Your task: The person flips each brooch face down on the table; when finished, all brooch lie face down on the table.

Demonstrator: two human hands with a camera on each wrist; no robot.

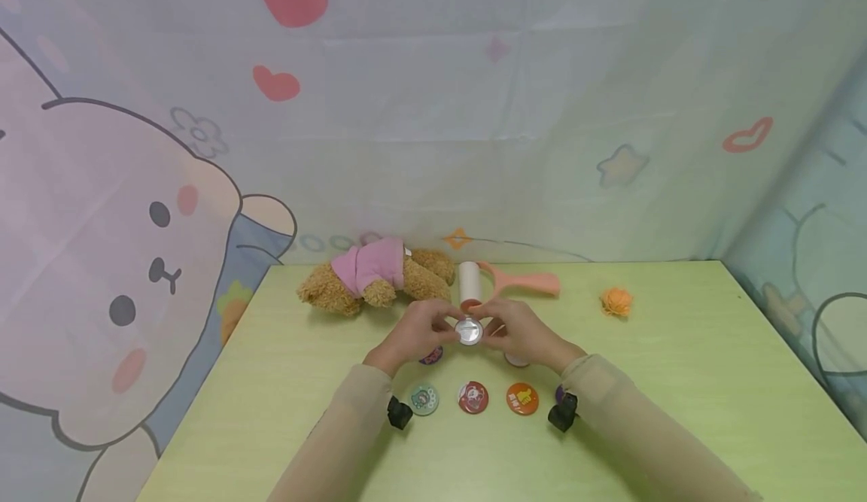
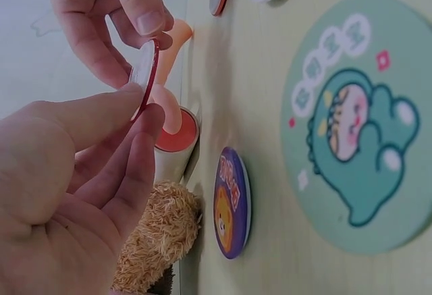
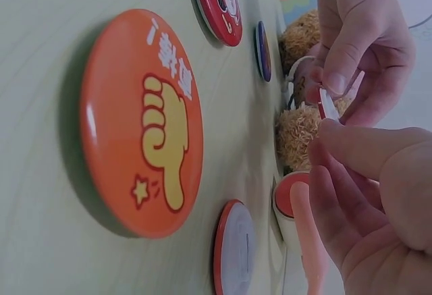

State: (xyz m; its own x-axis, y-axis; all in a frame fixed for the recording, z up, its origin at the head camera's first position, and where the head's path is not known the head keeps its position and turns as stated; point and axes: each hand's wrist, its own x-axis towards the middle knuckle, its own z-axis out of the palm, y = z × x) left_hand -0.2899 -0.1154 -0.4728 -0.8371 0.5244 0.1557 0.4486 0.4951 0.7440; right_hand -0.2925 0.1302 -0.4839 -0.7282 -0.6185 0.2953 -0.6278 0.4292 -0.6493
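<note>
Both hands hold one round pin badge [image 1: 469,331], its silvery back turned up in the head view and its red rim visible in the left wrist view. My left hand [image 1: 418,329] pinches its left edge between thumb and fingers. On the opposite edge, my right hand [image 1: 524,333] pinches it too. Below the hands lie a teal dinosaur badge [image 1: 423,400], a red badge [image 1: 473,397] and an orange thumb badge [image 1: 522,398]. A purple bear badge [image 2: 231,204] is near the left hand. Under the right hand, a badge with its pale back up [image 3: 236,251] is partly hidden.
Behind the hands lie a brown teddy bear in a pink top [image 1: 379,269] and a lint roller [image 1: 470,280] with a coral handle [image 1: 535,284]. An orange fuzzy ball [image 1: 616,302] sits back right. Another purple badge [image 1: 560,393] is mostly hidden by the right wrist camera.
</note>
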